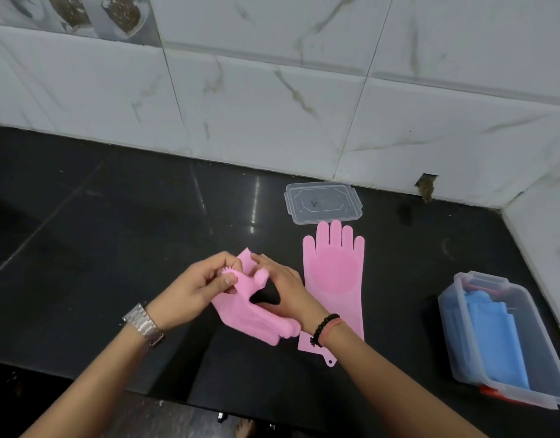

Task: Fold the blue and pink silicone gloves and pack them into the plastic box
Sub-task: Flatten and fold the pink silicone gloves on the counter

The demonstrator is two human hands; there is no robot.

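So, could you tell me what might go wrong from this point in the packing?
1. The springy pink silicone glove being folded, pinched by the left hand and right hand, may well unfold once released.
2. The clear plastic box already holds blue gloves, so two pink ones might fit tightly.
3. The flat pink glove lies under the right wrist and could get dragged.
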